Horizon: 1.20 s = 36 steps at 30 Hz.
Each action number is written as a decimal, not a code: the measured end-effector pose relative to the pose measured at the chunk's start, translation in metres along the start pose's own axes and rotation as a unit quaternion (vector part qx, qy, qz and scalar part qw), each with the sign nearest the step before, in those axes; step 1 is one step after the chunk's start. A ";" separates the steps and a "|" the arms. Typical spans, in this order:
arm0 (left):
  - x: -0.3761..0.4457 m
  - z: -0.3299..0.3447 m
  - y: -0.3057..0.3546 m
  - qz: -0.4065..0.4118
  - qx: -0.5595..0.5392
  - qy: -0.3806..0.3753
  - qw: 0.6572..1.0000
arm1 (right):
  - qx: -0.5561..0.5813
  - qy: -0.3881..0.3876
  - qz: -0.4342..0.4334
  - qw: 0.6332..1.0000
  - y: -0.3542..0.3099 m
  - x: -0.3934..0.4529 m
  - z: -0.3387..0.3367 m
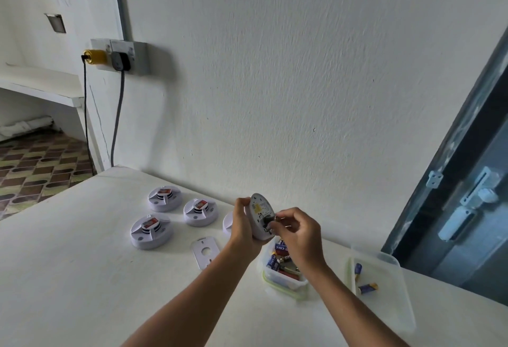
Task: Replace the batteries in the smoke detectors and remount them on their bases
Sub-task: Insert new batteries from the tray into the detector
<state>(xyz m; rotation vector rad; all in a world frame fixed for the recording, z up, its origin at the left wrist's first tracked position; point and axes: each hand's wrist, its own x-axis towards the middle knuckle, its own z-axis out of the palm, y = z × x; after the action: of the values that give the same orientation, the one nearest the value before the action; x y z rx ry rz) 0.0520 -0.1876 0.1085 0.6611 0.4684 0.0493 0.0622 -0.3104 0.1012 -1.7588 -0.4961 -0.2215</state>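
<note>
Left hand (243, 223): fingers curled round smoke detector (261, 216), underside exposed | Right hand (298, 232): fingers pinching battery (270, 223) at its compartment | Battery tub (283, 272) beneath, on table (82, 278).

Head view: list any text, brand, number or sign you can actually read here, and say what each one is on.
"CELL": on a blue battery in the tub under the hands; reads reversed or upside down, rest of the wording blurred.
Held smoke detector: yellow label and markings on its back, too small to read.
Smoke detectors on the table: red-orange stickers, unreadable.
Loose batteries in the clear tray: print too blurred.
Wall socket: no legible marking.
</note>
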 end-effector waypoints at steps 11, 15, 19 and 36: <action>-0.005 0.003 0.006 -0.002 0.008 -0.054 0.999 | 0.079 -0.018 0.205 0.975 -0.004 0.011 0.000; -0.010 0.008 0.010 -0.008 0.044 -0.092 0.995 | 0.141 -0.065 0.256 0.954 -0.004 0.016 -0.003; -0.015 0.009 0.020 -0.048 0.083 -0.127 0.987 | 0.123 -0.071 0.221 0.965 -0.017 0.017 -0.007; -0.046 0.035 0.067 -0.062 0.164 -0.280 0.944 | 0.098 -0.078 0.015 0.992 -0.080 0.020 -0.034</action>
<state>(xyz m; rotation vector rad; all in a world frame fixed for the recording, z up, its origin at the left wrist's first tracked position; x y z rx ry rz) 0.0326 -0.1632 0.1914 0.9320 -0.0382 -0.3373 0.0486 -0.3255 0.1877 -1.5975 -0.5823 -0.0130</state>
